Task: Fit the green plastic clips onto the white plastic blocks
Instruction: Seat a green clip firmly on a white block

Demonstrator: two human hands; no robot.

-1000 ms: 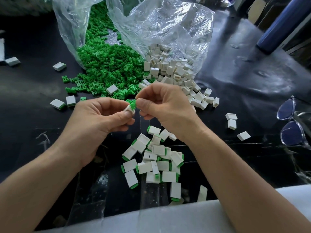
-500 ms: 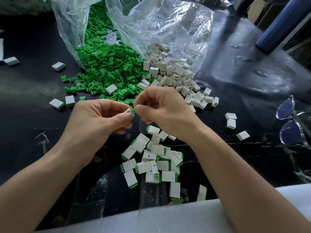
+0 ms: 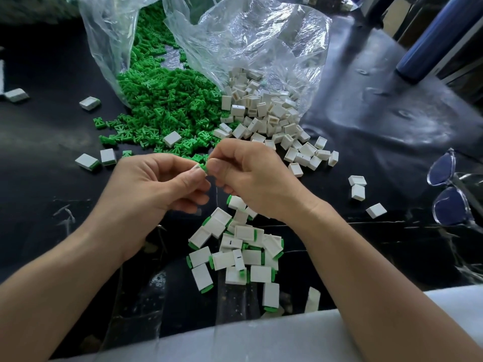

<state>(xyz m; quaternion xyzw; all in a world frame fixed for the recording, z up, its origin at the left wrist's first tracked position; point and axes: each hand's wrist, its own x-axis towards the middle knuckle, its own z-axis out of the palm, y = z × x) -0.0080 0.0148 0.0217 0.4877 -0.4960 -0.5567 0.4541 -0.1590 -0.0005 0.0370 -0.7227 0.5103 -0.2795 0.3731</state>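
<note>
Pinching green clip (image 3: 203,167) between both hands' fingers (image 3: 194,175)

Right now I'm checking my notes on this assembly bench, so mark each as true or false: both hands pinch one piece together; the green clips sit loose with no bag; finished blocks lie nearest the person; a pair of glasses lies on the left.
1. The left hand and right hand pinch one small piece together. True.
2. The green clips lie loose, with no bag. False: they spill from a clear plastic bag.
3. Finished blocks lie nearest the person. True.
4. Glasses lie on the left. False: on the right.
</note>
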